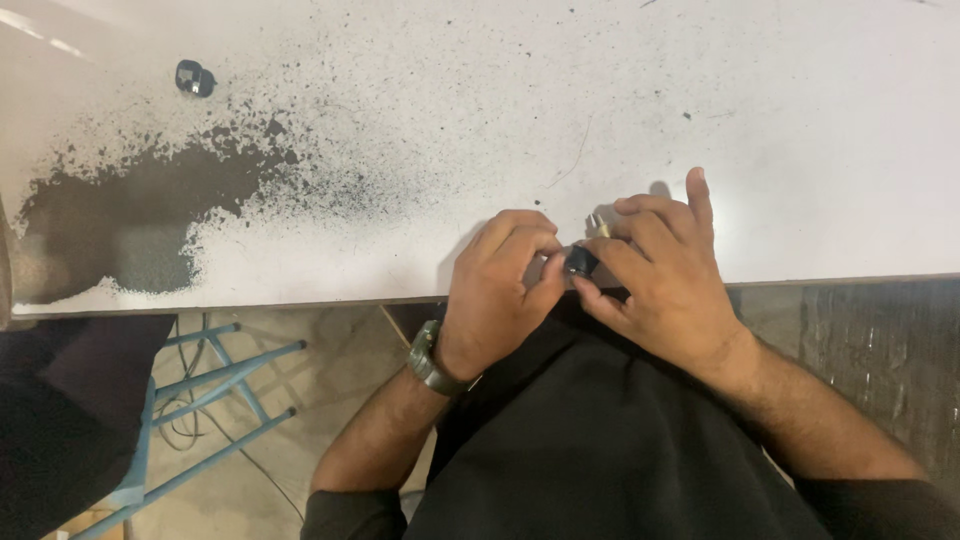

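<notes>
Both my hands meet at the near edge of a white table (800,120). My left hand (500,290), with a watch on its wrist, pinches a small black part (581,262) between thumb and fingers. My right hand (665,275) grips the same black part from the other side, index finger stretched out. A small pale metal piece (598,225) sticks up just behind the fingers; how it joins the black part is hidden.
Another small black part (194,78) lies far left on the table. A large dark sprayed stain (140,220) covers the table's left side. A blue metal frame (215,380) stands on the floor below left. A dark-clothed figure (60,420) sits at the left edge.
</notes>
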Motion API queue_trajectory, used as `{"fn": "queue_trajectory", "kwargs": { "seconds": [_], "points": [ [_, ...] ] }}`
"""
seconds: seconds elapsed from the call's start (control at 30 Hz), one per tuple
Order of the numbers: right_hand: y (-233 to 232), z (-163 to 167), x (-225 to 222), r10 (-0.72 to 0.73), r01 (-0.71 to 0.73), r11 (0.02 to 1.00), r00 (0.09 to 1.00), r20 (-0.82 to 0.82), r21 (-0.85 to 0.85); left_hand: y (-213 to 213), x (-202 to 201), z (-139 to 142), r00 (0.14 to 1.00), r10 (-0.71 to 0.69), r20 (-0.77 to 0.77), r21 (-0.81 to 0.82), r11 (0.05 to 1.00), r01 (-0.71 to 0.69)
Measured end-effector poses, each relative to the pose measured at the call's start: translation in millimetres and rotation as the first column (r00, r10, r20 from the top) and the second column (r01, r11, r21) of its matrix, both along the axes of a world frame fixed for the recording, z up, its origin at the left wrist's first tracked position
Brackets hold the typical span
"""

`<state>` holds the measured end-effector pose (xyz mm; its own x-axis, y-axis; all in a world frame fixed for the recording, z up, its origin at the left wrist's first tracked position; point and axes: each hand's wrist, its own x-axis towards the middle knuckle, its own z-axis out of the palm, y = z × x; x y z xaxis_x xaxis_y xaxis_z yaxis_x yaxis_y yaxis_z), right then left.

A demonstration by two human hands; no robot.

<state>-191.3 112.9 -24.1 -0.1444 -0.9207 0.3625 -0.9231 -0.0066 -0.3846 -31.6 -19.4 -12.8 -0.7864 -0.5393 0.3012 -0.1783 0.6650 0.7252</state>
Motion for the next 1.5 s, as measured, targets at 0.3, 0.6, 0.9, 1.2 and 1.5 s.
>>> {"fn": "queue_trajectory", "kwargs": {
  "seconds": [0.3,0.6,0.9,1.2,1.5],
  "points": [
    [0,2,5,-0.038,0.039,0.999,0.999,0.025,-0.036,3,8,7,0.999,0.031,-0.012,0.155,0.987,-0.029],
    [7,-2,6,-0.066,0.069,0.995,0.997,0.043,-0.068,4,6,3,0.998,0.058,-0.004,0.143,0.988,-0.056],
    [17,-30,29,0.044,0.072,0.933,0.949,0.311,-0.352,18,5,-5,0.997,0.079,-0.023,0.325,0.943,-0.067],
    [16,-30,25,0.012,0.041,0.959,0.983,0.186,-0.279,19,6,-14,0.999,0.018,-0.030,0.314,0.949,-0.008],
    [16,-21,-79,-0.167,0.183,0.869,0.983,0.076,-0.459,-215,89,33,0.825,0.565,-0.016,-0.506,0.707,-0.494]
  ]
}}
